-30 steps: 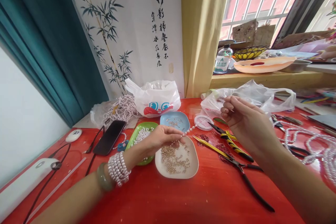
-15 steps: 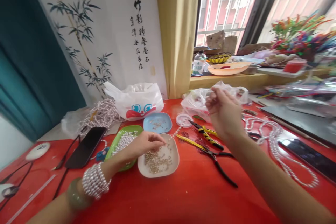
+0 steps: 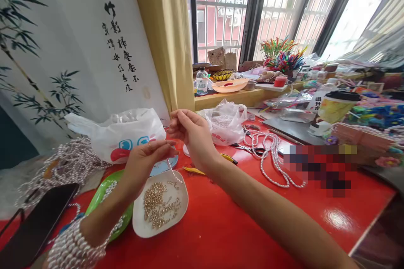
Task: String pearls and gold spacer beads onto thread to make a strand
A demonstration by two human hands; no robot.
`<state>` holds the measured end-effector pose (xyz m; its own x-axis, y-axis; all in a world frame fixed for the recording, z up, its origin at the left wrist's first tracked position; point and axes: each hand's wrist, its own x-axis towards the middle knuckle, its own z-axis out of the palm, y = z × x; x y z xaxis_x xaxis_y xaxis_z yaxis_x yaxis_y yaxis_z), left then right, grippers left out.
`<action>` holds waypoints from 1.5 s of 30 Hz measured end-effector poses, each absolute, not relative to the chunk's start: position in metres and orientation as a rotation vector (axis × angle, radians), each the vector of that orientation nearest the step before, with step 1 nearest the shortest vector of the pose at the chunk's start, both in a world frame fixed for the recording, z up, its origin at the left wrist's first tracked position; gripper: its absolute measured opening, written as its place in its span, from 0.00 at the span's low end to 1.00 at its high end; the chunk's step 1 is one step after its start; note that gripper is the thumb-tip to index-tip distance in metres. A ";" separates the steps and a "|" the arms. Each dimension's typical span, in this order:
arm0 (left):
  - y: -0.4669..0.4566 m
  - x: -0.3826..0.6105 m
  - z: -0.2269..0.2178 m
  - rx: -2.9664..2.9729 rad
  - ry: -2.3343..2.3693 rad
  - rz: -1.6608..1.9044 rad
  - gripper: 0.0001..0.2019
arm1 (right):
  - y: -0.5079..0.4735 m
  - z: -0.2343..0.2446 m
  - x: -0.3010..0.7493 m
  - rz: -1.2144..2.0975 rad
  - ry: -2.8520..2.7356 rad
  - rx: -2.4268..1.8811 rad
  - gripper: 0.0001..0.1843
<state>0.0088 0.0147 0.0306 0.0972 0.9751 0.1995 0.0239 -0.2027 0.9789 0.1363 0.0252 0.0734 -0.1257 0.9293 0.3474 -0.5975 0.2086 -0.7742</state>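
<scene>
My left hand (image 3: 151,155) is closed in a pinch above the white dish. A short strand of pearl beads (image 3: 173,173) hangs just below its fingertips, its lower end by the dish's rim. My right hand (image 3: 191,132) is raised close beside it, thumb and fingers pressed together; whatever they pinch is too fine to see. Small gold beads (image 3: 158,204) lie in the white dish (image 3: 167,229). Left of it, partly behind my left forearm, a green dish (image 3: 93,204) holds pearl beads. A blue dish (image 3: 172,163) shows only partly behind my hands.
A white plastic bag (image 3: 109,130) and heaped bead strands (image 3: 69,159) stand at the left, with a black phone (image 3: 44,222) in front. Yellow-handled pliers (image 3: 229,159) lie behind my right forearm. Beyond are another plastic bag (image 3: 225,124), scissors (image 3: 259,150) and looped bead strands (image 3: 274,164).
My left hand has risen out of the white dish, with the bead strand hanging by it. My right hand has come across to meet it. The view has turned to the right.
</scene>
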 end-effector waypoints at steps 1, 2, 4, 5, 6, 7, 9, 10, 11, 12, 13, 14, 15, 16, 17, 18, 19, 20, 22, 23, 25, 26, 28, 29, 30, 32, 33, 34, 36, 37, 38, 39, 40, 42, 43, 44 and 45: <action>0.014 0.008 0.029 1.382 1.050 1.255 0.11 | 0.027 0.074 0.137 1.367 -1.013 -0.422 0.10; 0.013 0.008 0.027 1.344 1.040 1.237 0.11 | 0.029 0.075 0.137 1.360 -1.000 -0.426 0.10; 0.012 0.006 0.024 1.276 1.017 1.194 0.10 | 0.035 0.076 0.138 1.346 -0.976 -0.444 0.10; 0.011 0.006 0.024 1.244 1.006 1.170 0.09 | 0.038 0.076 0.138 1.341 -0.967 -0.458 0.10; 0.011 0.006 0.023 1.212 0.993 1.148 0.09 | 0.042 0.077 0.138 1.339 -0.962 -0.473 0.11; 0.011 0.005 0.022 1.181 0.977 1.129 0.09 | 0.046 0.076 0.138 1.342 -0.965 -0.490 0.11; 0.012 0.004 0.020 1.117 0.926 1.111 0.08 | 0.053 0.072 0.139 1.380 -0.996 -0.525 0.10; 0.013 0.003 0.020 1.084 0.896 1.115 0.07 | 0.056 0.067 0.139 1.417 -1.020 -0.547 0.09; 0.014 0.002 0.020 1.050 0.859 1.133 0.07 | 0.058 0.060 0.139 1.467 -1.050 -0.570 0.08; 0.015 0.001 0.021 1.015 0.821 1.151 0.06 | 0.060 0.051 0.138 1.526 -1.076 -0.600 0.10; 0.017 0.000 0.022 0.984 0.792 1.165 0.05 | 0.060 0.041 0.137 1.583 -1.094 -0.634 0.12; 0.018 -0.001 0.024 0.957 0.757 1.203 0.04 | 0.060 0.029 0.135 1.643 -1.117 -0.660 0.14; 0.019 -0.002 0.025 0.929 0.724 1.243 0.03 | 0.059 0.018 0.133 1.713 -1.146 -0.675 0.15; 0.020 -0.004 0.027 0.903 0.703 1.275 0.03 | 0.057 0.008 0.131 1.782 -1.172 -0.683 0.16; 0.022 -0.005 0.028 0.874 0.692 1.311 0.03 | 0.054 -0.001 0.129 1.852 -1.197 -0.680 0.16; 0.024 -0.007 0.029 0.847 0.676 1.333 0.03 | 0.051 -0.007 0.127 1.925 -1.221 -0.674 0.17; 0.026 -0.009 0.028 0.826 0.660 1.360 0.03 | 0.047 -0.011 0.126 1.990 -1.241 -0.664 0.19; 0.027 -0.011 0.027 0.811 0.647 1.386 0.03 | 0.043 -0.012 0.125 2.037 -1.252 -0.650 0.21; 0.031 -0.016 0.025 0.795 0.627 1.431 0.04 | 0.037 -0.011 0.123 2.092 -1.256 -0.624 0.21; 0.032 -0.018 0.023 0.795 0.622 1.451 0.04 | 0.034 -0.009 0.122 2.103 -1.253 -0.613 0.21; 0.035 -0.023 0.021 0.804 0.629 1.491 0.04 | 0.029 -0.006 0.120 2.120 -1.232 -0.601 0.19; 0.037 -0.026 0.021 0.814 0.636 1.513 0.04 | 0.027 -0.006 0.119 2.132 -1.215 -0.602 0.18; 0.039 -0.030 0.021 0.845 0.647 1.556 0.04 | 0.024 -0.006 0.117 2.158 -1.172 -0.615 0.17; 0.040 -0.032 0.021 0.863 0.649 1.574 0.04 | 0.022 -0.007 0.116 2.168 -1.152 -0.624 0.16; 0.041 -0.033 0.021 0.880 0.648 1.587 0.04 | 0.021 -0.008 0.116 2.173 -1.136 -0.632 0.15; 0.043 -0.035 0.021 0.904 0.643 1.599 0.04 | 0.019 -0.009 0.116 2.155 -1.142 -0.648 0.15; 0.043 -0.036 0.021 0.910 0.637 1.602 0.03 | 0.019 -0.009 0.116 2.132 -1.163 -0.661 0.15; 0.044 -0.036 0.020 0.911 0.629 1.602 0.03 | 0.019 -0.008 0.117 2.102 -1.190 -0.677 0.15; 0.044 -0.036 0.020 0.895 0.614 1.597 0.03 | 0.019 -0.006 0.119 2.037 -1.243 -0.712 0.14; 0.044 -0.036 0.020 0.882 0.613 1.593 0.03 | 0.020 -0.004 0.120 2.009 -1.262 -0.724 0.14; 0.044 -0.036 0.019 0.870 0.618 1.588 0.03 | 0.020 -0.003 0.121 1.985 -1.277 -0.731 0.14; 0.044 -0.036 0.019 0.862 0.624 1.583 0.03 | 0.021 -0.003 0.122 1.964 -1.289 -0.737 0.14; 0.044 -0.037 0.019 0.858 0.627 1.577 0.03 | 0.021 -0.003 0.123 1.941 -1.307 -0.749 0.14; 0.044 -0.037 0.019 0.863 0.624 1.560 0.03 | 0.022 -0.004 0.124 1.888 -1.352 -0.793 0.14; 0.044 -0.038 0.019 0.863 0.618 1.548 0.03 | 0.023 -0.005 0.125 1.849 -1.377 -0.823 0.14; 0.044 -0.038 0.019 0.862 0.613 1.527 0.04 | 0.024 -0.005 0.125 1.795 -1.401 -0.857 0.13; 0.044 -0.037 0.018 0.859 0.614 1.493 0.04 | 0.025 -0.005 0.125 1.722 -1.419 -0.889 0.12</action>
